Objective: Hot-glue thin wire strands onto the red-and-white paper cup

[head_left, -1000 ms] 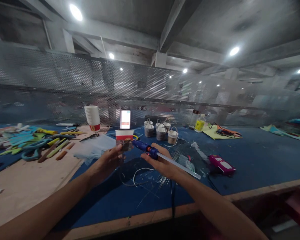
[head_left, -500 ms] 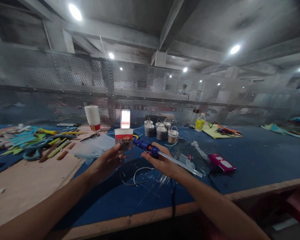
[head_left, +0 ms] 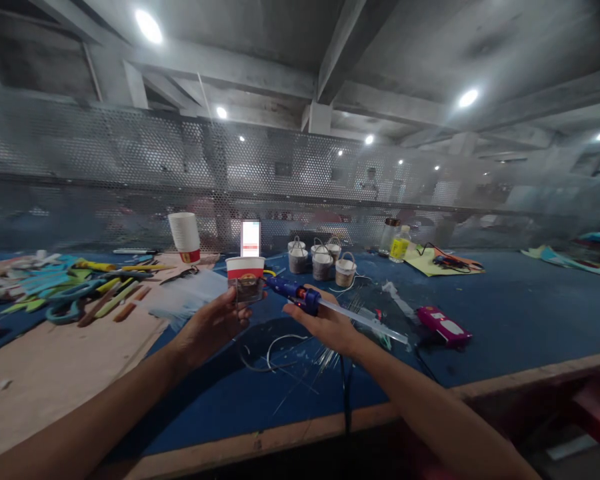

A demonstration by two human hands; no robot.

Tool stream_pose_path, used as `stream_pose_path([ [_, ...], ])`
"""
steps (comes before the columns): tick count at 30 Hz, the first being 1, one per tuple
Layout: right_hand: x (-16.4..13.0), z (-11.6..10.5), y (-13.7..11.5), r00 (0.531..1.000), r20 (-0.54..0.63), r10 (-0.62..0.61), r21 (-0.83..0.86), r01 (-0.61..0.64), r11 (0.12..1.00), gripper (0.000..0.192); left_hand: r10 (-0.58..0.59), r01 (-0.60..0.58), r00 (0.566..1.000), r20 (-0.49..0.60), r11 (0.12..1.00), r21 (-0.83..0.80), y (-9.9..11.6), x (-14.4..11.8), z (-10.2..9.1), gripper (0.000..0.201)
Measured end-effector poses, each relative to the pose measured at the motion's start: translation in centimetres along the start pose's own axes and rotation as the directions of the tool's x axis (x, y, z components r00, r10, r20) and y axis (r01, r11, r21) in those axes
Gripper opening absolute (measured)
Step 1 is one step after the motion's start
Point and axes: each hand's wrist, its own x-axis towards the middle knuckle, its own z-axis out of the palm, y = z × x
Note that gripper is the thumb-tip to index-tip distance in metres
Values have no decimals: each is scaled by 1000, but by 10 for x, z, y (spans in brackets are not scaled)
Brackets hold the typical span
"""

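My left hand is closed round the side of a paper cup, its fingers partly behind it. The cup is held upright, with a white rim, a red band and a dark, grey-brown lower part. In my right hand is a blue hot glue gun, a long clear glue stick sticking out of its back. The gun's front end is close beside the cup's right side; I cannot tell whether they touch. A small red light glows on the gun. Below the hands, a pale curved cord lies on the blue tabletop.
Small wrapped buckets with handles stand behind the glue gun. A lit phone and stacked paper cups are at the back. Scissors and craft pieces lie left. Bottles and a magenta box are on the right.
The cup has shifted very slightly left and turned a little in my left hand. The glue stick's rear end has moved slightly. Both grips are the same.
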Motion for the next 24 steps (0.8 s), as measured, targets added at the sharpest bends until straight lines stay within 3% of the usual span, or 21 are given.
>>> stream_pose_path([
  [10, 3, 2, 7, 1000, 13, -20, 23, 20, 1000, 33, -9, 8, 1000, -7, 999, -45, 0, 2, 1, 33],
  [20, 4, 2, -2, 997, 34, 69, 151, -74, 986, 38, 0, -1, 1000, -16, 998, -60, 1, 3, 0, 34],
  [24, 8, 1, 7, 997, 18, 79, 106, -80, 991, 40, 15, -14, 1000, 8, 998, -53, 3, 2, -3, 38],
])
